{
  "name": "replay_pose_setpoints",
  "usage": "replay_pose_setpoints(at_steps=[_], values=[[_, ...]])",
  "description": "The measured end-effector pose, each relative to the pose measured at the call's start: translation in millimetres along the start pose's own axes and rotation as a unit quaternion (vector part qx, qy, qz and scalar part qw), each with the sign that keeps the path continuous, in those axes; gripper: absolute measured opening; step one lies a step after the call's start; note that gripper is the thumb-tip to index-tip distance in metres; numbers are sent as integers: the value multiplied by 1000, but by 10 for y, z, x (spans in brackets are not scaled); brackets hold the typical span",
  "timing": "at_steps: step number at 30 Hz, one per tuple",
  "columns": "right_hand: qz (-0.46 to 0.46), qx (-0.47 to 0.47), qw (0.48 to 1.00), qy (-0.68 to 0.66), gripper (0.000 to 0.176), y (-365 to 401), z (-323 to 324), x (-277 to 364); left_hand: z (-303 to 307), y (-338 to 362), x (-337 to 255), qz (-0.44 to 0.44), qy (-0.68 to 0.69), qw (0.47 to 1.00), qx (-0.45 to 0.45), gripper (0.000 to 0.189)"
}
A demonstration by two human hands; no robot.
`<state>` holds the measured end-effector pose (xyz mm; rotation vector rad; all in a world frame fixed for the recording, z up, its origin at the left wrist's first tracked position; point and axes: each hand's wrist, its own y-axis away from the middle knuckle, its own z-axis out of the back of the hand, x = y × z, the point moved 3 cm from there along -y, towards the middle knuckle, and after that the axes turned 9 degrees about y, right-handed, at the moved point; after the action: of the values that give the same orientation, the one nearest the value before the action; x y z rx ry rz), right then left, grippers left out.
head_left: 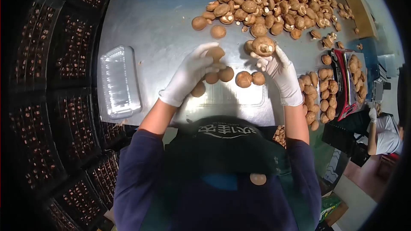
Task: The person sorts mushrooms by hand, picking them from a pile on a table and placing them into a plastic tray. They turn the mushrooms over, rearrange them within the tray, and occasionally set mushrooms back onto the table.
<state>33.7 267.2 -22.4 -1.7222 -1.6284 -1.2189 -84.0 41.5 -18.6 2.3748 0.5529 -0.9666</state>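
My left hand [193,72], in a white glove, is closed around a brown mushroom [215,54], with other mushrooms [226,74] just below its fingers. On the right, my right hand [278,69], also gloved, holds a large mushroom [263,46] with its pale stem side showing; another mushroom sits against it on the left. A clear plastic tray [251,98] lies on the metal table in front of me, and two mushrooms [244,79] rest side by side at its far edge.
A big mushroom pile [274,4] covers the table's far side. Stacked clear trays [120,81] stand at the left. Filled trays [328,94] and a red scale [342,85] are on the right, near a person [385,132]. Dark crates [75,60] line the left.
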Motion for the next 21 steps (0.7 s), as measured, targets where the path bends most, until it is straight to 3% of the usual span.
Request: replay_pose_setpoints(at_steps=[1, 2, 4, 5, 6, 8, 9, 12, 14, 16, 17, 18, 19, 20, 21], values=[[-4, 8, 1000, -13, 43, 58, -31, -50, -41, 140, -24, -21, -85, 996, -2, 45], [-11, 11, 1000, -17, 43, 149, -128, -60, -43, 261, 41, -18, -84, 996, -10, 45], [-5, -44, 975, 218, 39, 370, -386, -52, -64, 450, 111, -113, -411, 904, -40, 47], [-4, -112, 990, 86, 35, 488, -581, -196, -56, 492, 176, -108, -469, 876, -29, 51], [-24, -100, 977, 186, 42, 531, -429, -387, -3, 492, 240, -108, -469, 876, -29, 51], [-29, -97, 945, 310, 46, 646, -434, -554, 19, 553, 389, -316, -650, 691, 18, 54], [-7, -115, 939, 323, 47, 653, -446, -629, 104, 543, 521, -320, -677, 662, 1, 60], [9, -153, 928, 339, 45, 722, -431, -703, 98, 583, 566, -319, -703, 635, -31, 61], [35, -157, 898, 410, 44, 887, -433, -538, 67, 613, 566, -319, -686, 653, -23, 59], [105, -117, 820, 551, 43, 1133, -413, -236, 55, 579, 450, -324, -674, 664, -20, 58], [106, -94, 796, 588, 42, 1317, -353, -126, 61, 560, 347, -319, -628, 709, -29, 54], [80, -38, 712, 696, 41, 1514, -330, 51, 98, 543, 273, -311, -579, 752, -38, 50], [12, 10, 614, 789, 43, 1769, -221, 150, 183, 489, 188, -341, -615, 708, -69, 44], [-87, 32, 580, 809, 47, 2008, -61, 181, 291, 361, 114, -340, -616, 707, -70, 44], [-60, 29, 571, 818, 47, 2143, -11, 277, 405, 192, 27, -352, -620, 696, -84, 42]])
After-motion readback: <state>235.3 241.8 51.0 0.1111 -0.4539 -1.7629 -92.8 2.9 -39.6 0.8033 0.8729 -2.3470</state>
